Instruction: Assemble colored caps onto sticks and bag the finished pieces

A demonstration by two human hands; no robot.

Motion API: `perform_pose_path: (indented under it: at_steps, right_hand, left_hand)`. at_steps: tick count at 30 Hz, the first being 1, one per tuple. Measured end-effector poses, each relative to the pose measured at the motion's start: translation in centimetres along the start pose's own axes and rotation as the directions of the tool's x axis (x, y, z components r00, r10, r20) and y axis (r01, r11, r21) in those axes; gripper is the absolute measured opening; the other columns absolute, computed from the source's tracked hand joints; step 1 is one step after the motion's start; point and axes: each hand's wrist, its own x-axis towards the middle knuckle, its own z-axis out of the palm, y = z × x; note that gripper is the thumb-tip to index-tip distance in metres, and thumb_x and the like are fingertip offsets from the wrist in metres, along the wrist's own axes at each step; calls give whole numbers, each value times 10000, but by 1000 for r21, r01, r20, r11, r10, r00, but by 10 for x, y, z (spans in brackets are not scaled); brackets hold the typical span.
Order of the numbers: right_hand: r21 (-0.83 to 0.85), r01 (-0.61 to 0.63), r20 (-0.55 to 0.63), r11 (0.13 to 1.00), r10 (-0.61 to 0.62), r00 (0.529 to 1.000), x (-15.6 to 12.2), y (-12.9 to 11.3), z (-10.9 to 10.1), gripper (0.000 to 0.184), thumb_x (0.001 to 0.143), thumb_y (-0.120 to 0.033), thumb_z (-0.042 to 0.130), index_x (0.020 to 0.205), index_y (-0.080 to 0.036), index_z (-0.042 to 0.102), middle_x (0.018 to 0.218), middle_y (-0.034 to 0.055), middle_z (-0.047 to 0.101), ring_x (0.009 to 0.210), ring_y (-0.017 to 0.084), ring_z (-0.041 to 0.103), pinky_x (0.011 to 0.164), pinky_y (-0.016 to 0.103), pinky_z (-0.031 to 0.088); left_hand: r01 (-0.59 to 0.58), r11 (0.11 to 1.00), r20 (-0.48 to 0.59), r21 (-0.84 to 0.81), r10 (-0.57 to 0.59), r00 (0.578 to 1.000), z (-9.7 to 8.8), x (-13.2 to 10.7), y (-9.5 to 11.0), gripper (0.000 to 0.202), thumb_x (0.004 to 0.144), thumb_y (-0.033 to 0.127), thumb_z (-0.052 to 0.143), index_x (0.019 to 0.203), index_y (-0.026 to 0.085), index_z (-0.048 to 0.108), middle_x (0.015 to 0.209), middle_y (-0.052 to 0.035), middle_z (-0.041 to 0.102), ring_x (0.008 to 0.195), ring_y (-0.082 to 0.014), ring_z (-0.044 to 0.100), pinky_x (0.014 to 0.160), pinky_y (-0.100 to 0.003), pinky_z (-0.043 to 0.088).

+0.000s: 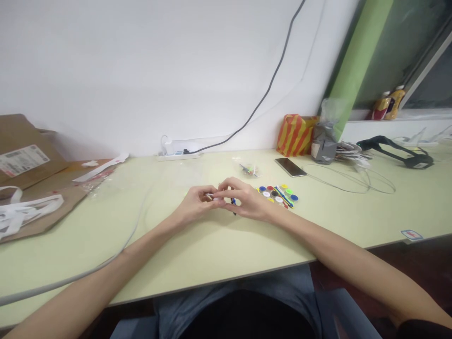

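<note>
Close together above the table, my left hand (197, 201) and my right hand (246, 197) meet at the fingertips. Both are closed on a small white piece (219, 198), mostly hidden by the fingers, so its kind cannot be made out. A small dark blue part (233, 201) shows beneath my right hand; whether it is held or lies on the table is unclear. Just right of that hand lie several round discs (294, 197) in blue, white, yellow, red, black and green, with thin blue and yellow strips (283, 197) among them.
Behind the hands is a clear bag of small coloured parts (250, 170). A phone (291, 166) lies further right, near a striped bag (295, 135). A power strip (178, 155) sits by the wall. Cardboard (30, 150) and a grey cable (123, 245) are at left.
</note>
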Motion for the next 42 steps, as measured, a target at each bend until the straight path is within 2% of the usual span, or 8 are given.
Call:
perform_pose_path:
  at_steps: [6, 9, 13, 17, 21, 26, 34, 42]
  right_hand:
    - [87, -68, 165, 994, 53, 985, 1, -5, -9, 356, 1022, -161, 493, 1334, -243, 643, 1183, 114, 591, 1066, 184, 598, 916, 336, 530]
    - [87, -83, 138, 993, 70, 988, 1, -4, -6, 422, 994, -68, 451, 1321, -241, 654, 1172, 107, 603, 1034, 176, 609, 861, 305, 531]
    - [66, -74, 13, 995, 73, 997, -1, 1, 3, 461, 890, 53, 446, 1156, -191, 732, 1045, 87, 656, 935, 167, 646, 773, 270, 522]
    - [42, -78, -139, 996, 83, 987, -1, 2, 7, 313, 940, -19, 506, 1009, -195, 756, 913, 62, 691, 816, 155, 660, 705, 263, 511]
    - [49, -100, -187, 994, 107, 976, 1, -4, 5, 99, 951, -170, 647, 967, -194, 742, 841, 48, 710, 755, 156, 651, 704, 281, 502]
    - [148, -103, -187, 984, 130, 974, 2, -6, 2, 117, 950, -250, 673, 881, -192, 748, 840, 62, 735, 763, 168, 674, 709, 297, 523]
    - [216, -88, -122, 972, 117, 986, 4, -3, -2, 88, 923, -218, 706, 852, -192, 751, 925, 83, 755, 882, 187, 698, 807, 351, 567]
    - [193, -36, -6, 981, 38, 999, 7, -8, -16, 146, 906, -195, 703, 1046, -211, 745, 1023, 79, 751, 980, 207, 664, 900, 392, 529]
  left_hand:
    - [15, 1000, -35, -4, -15, 999, -3, 2, -4, 342, 784, 467, 778, 822, 136, 698, 801, -32, 657, 774, -175, 609, 710, -273, 465]
    - [-4, 1000, -45, 22, 5, 999, -4, 2, -4, 341, 799, 476, 762, 822, 142, 693, 804, -30, 654, 776, -171, 597, 708, -271, 459]
    - [-57, 990, -16, 131, 60, 998, -3, -1, -1, 321, 817, 474, 746, 801, 157, 696, 771, -15, 638, 758, -158, 564, 695, -261, 437]
    - [-85, 982, 29, 167, 81, 996, 2, -3, 1, 291, 838, 459, 724, 874, 170, 721, 773, -2, 627, 741, -150, 551, 684, -255, 435]
    - [-97, 980, 82, 174, 84, 993, 5, -3, 1, 272, 833, 433, 734, 952, 189, 757, 816, -9, 665, 762, -158, 568, 715, -262, 454]
    - [-90, 980, 70, 176, 78, 994, 2, -3, 0, 290, 828, 469, 742, 902, 189, 757, 817, -19, 684, 790, -173, 592, 718, -268, 451]
    - [-63, 992, 79, 113, 54, 995, 1, -3, 0, 307, 824, 474, 746, 886, 174, 758, 870, -47, 727, 825, -196, 632, 735, -281, 479]
    - [-14, 999, 98, -38, 18, 995, -2, -1, -4, 331, 812, 479, 764, 918, 165, 773, 923, -73, 753, 880, -229, 673, 786, -310, 510]
